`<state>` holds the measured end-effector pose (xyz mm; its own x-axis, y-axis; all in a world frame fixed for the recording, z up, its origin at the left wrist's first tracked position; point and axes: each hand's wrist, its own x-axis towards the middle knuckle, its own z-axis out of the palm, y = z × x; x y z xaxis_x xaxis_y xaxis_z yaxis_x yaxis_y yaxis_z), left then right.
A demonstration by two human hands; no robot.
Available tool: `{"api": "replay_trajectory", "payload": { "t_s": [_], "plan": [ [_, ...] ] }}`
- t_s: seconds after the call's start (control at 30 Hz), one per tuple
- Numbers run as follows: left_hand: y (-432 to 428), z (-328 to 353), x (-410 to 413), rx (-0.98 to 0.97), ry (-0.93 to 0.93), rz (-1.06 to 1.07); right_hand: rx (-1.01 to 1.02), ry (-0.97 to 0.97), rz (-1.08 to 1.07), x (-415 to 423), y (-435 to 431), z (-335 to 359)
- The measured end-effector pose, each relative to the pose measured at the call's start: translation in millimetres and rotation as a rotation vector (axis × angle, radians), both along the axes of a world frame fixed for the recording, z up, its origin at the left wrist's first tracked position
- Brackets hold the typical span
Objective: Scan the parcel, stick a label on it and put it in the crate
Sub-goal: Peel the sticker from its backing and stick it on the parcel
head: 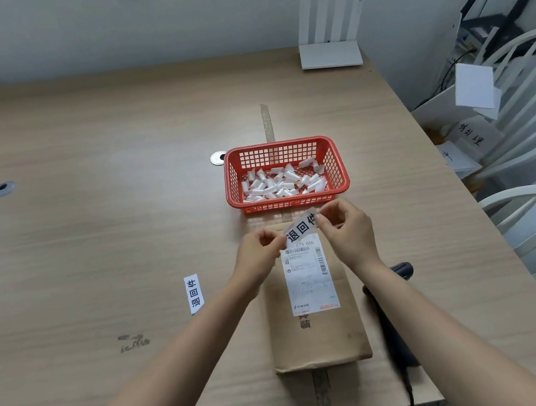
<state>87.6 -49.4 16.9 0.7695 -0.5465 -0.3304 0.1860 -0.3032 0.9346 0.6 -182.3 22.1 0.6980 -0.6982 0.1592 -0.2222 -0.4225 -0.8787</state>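
**A:** Anyone catch what was hard to see here? The scanner (396,315) was mostly buried under the right forearm, just a dark body lying on the counter (116,137) right of the parcel (317,338), with its cable running off the near edge. Fine print on the shipping label (308,279) was too small to read, beyond a barcode and "E73 065" at its far end.

**B:** Yeah, same. Also the parcel's far end was covered by both hands, so I couldn't tell where it stopped. The white bits in the red basket (285,173) looked like curled paper scraps, couldn't say more.

**A:** And the hands?

**B:** Left hand (260,247) was pinched closed on the near-left end of the sticker (301,227), thumb and fingertips together. Right hand (347,226) was pinched on the far-right end the same way, other fingers curled in. The sticker was held tilted between them, above the far end of the parcel, black characters facing up.

**A:** Pose-wise both forearms came in from the near edge and angled toward each other, wrists raised off the counter. The parcel was lying flat on the counter, lengthwise, just near of the basket. A second sticker (194,294) sat on the counter to the left, well apart.
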Motion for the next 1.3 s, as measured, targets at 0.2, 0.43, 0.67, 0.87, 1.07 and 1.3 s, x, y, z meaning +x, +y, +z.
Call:
{"api": "replay_trajectory", "payload": {
  "t_s": [0.2,0.43,0.67,0.87,1.07,1.3],
  "plan": [
    [-24.3,-12.7,20.0,0.232,-0.265,0.073,0.027,0.128,-0.102,20.2,-3.1,-17.3],
    [-40.0,-28.8,31.7,0.558,-0.472,-0.005,0.007,0.29,-0.17,35.4,-6.6,-35.5],
    [-40.2,-33.8,32.2,0.598,-0.543,-0.007,-0.061,0.44,-0.21,45.2,-6.5,-39.2],
    [-35.5,-35.8,37.3,0.595,-0.569,-0.019,-0.079,0.479,-0.24,47.0,-9.0,-39.2],
    [-29.4,-38.8,37.2,0.567,-0.599,-0.006,-0.101,0.458,-0.227,42.0,-9.2,-45.2],
    [-9.7,-46.0,31.4,0.538,-0.566,0.044,0.0,0.435,-0.289,21.6,-16.3,-47.9]
  ]
}}
